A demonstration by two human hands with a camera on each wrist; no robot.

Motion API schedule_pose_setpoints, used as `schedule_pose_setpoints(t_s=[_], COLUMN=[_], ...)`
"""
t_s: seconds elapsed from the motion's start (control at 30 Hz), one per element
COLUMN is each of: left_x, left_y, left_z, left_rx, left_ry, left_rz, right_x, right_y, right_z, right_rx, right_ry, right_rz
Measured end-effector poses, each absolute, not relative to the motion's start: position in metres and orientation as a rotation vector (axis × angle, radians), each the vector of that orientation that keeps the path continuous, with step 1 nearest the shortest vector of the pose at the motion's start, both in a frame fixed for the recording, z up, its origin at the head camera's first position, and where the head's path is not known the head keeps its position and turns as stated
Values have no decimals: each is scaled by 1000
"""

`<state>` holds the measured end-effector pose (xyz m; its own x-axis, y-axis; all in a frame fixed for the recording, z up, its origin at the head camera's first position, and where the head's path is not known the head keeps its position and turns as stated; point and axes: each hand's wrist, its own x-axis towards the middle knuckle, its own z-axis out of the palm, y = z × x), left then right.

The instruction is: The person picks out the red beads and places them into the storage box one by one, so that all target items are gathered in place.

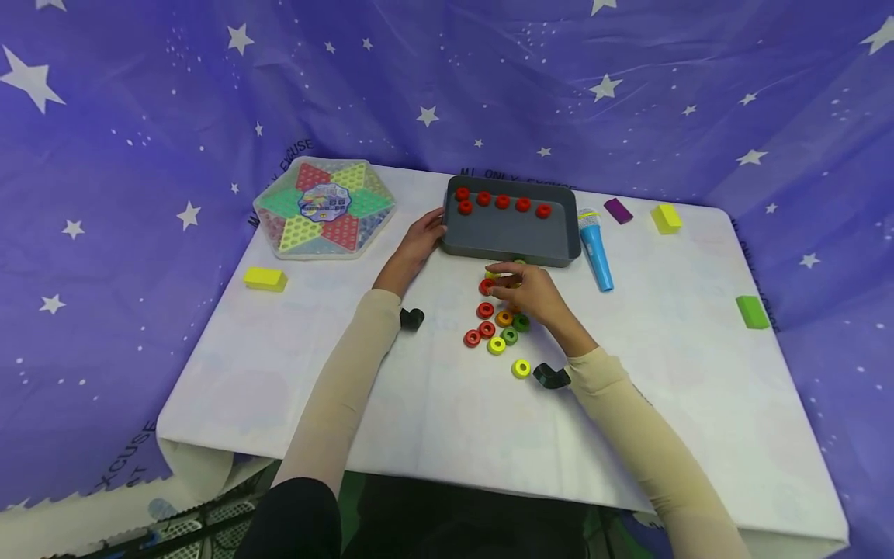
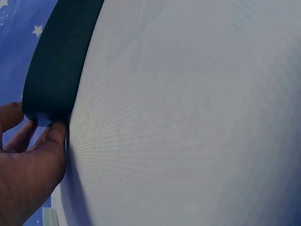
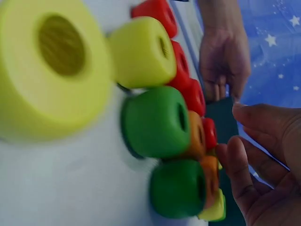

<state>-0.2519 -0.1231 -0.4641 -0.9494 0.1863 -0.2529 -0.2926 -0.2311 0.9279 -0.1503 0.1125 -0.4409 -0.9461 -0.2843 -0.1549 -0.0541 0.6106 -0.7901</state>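
Nearby lies a microphone (image 1: 597,251), left grip (image 1: 419,234) holding tray (image 1: 508,237), right grip (image 1: 532,293) parted near rings (image 1: 498,319).

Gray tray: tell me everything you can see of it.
The gray tray is a shallow rectangle with rounded corners and low raised walls; it looks smooth, but I can't tell metal from plastic. It sits right side up on the white-covered table, near the far edge, between the hexagonal game box and the blue toy microphone. Six red rings lie inside, toward its far side. The left hand holds its left end.
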Motion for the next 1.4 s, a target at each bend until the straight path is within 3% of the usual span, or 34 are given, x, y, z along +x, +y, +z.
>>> schedule_pose_setpoints(t_s=[0.73, 1.4], left_x=[-252, -255], left_y=[-118, -118], left_z=[-484, -481], left_rx=[-119, -109], left_ry=[1800, 1842], left_rz=[2282, 2257], right_x=[-143, -147], right_y=[79, 82], right_z=[-451, -442], right_rx=[-507, -460], right_ry=[2727, 2733], right_rz=[-1050, -1045])
